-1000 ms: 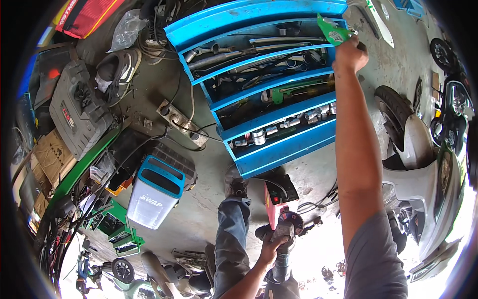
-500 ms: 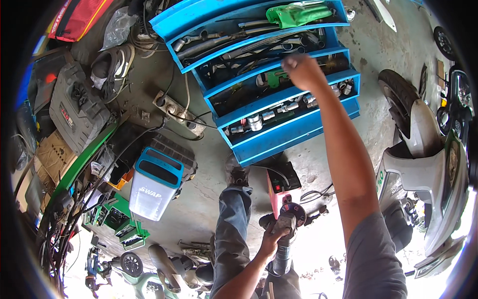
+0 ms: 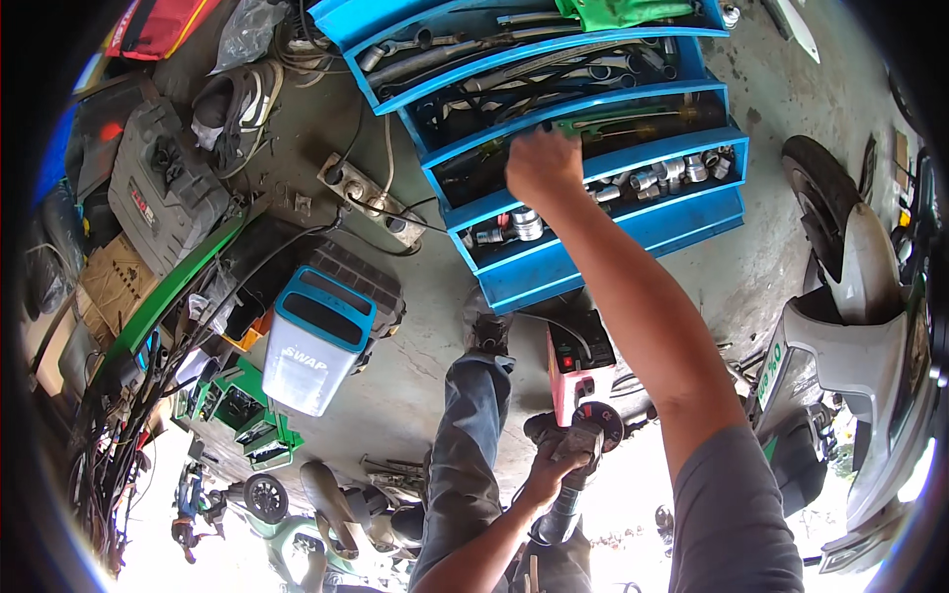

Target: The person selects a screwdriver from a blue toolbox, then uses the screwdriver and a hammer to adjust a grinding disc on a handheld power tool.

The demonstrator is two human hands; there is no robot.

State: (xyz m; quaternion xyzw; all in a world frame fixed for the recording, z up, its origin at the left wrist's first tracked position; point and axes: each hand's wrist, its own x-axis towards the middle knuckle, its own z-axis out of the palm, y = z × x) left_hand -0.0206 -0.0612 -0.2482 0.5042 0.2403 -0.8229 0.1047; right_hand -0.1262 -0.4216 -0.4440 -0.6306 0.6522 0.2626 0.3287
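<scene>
My left hand (image 3: 547,472) is wrapped around an angle grinder (image 3: 562,512), whose round dark disc (image 3: 606,423) faces up beside a pink-and-black box-shaped device (image 3: 570,351). My right hand (image 3: 546,166) is curled down over a lower tray of the blue cantilever toolbox (image 3: 593,262), its fingertips hidden behind the knuckles. Just past that hand lies a green tool (image 3: 583,126) in the tray. Chrome sockets (image 3: 668,171) fill the row in front of it. Several wrenches (image 3: 593,71) lie in the tray behind, and a green cloth-like item (image 3: 633,12) rests on the topmost tray.
A power strip (image 3: 371,203) with cords lies left of the toolbox. Nearby are a white-and-blue bin (image 3: 316,341), a grey plastic case (image 3: 163,193), a shoe (image 3: 237,114) and a smaller green toolbox (image 3: 242,415). A white motorcycle (image 3: 845,346) stands on the right.
My right hand has moved left and a little nearer across the toolbox, down into the tray. The whole view has shifted slightly. The grinder stays in my left hand.
</scene>
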